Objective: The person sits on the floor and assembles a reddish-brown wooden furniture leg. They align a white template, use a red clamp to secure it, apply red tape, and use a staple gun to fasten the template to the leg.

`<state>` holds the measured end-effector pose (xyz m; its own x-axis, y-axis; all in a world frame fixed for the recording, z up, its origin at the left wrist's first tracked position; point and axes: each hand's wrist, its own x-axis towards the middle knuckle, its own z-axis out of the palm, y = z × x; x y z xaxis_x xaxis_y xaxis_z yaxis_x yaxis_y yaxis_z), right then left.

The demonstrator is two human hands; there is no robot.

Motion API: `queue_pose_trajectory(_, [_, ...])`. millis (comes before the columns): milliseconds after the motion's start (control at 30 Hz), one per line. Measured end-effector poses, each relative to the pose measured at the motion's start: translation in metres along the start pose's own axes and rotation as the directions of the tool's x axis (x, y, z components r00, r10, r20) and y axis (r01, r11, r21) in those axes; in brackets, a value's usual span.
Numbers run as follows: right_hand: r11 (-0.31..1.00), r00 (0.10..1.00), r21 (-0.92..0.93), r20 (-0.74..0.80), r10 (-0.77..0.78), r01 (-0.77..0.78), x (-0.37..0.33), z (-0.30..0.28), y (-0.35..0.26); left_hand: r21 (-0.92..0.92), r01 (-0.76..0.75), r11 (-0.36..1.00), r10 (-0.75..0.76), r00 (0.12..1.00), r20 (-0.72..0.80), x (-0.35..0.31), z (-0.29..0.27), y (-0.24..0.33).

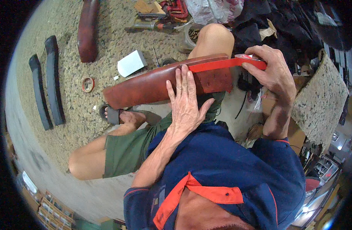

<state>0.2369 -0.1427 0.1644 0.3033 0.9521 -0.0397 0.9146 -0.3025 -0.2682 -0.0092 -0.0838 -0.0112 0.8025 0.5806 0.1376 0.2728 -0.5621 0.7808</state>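
Observation:
A long, padded reddish-brown leather piece (145, 89) lies slantwise across my lap, with a row of small slits and a ragged edge at its right end. My left hand (185, 103) rests flat on it, fingers stretched out and slightly apart. From beside those fingertips a red tape strip (218, 65) runs taut along the leather to the right. Its far end is gripped between the thumb and fingers of my right hand (274, 71), raised over the right end of the piece. Some whitish, shiny material shows within that grip; I cannot make out what it is.
A white block (132, 63) and a small tape roll (87, 84) lie on the speckled mat (107, 42). Farther left are two dark curved strips (55, 80) and another brown leather piece (87, 30). Tools, a tub (189, 36), a plastic bag (214, 9) and black cloth (283, 27) crowd the far side.

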Motion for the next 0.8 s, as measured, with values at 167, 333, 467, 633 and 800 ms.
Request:
queue_pose_trajectory(167, [0.988, 0.988, -0.022, -0.041, -0.152, 0.151, 0.002, -0.013, -0.019, 0.055, 0.02, 0.998, -0.016, 0.997, -0.077, 0.006, -0.013, 0.024])
queue_pose_trajectory(333, [0.953, 0.955, -0.062, -0.021, -0.297, 0.296, 0.007, 0.0, -0.063, -0.596, -0.032, 0.802, -0.078, 0.984, -0.159, 0.035, -0.015, 0.056])
queue_pose_trajectory(467, [0.909, 0.912, -0.085, -0.008, -0.41, 0.407, 0.017, 0.007, -0.087, -0.575, -0.153, 0.803, -0.051, 0.945, -0.322, 0.064, -0.012, 0.06])
queue_pose_trajectory(633, [0.976, 0.838, 0.166, -0.544, -0.026, 0.138, 0.008, -0.01, -0.044, -0.674, 0.041, 0.737, -0.265, 0.936, -0.232, 0.072, -0.007, 0.052])
queue_pose_trajectory(800, [0.764, 0.89, 0.517, -0.006, 0.455, -0.387, -0.036, 0.032, 0.003, -0.916, 0.136, 0.376, -0.352, 0.936, -0.006, 0.073, -0.009, 0.036])
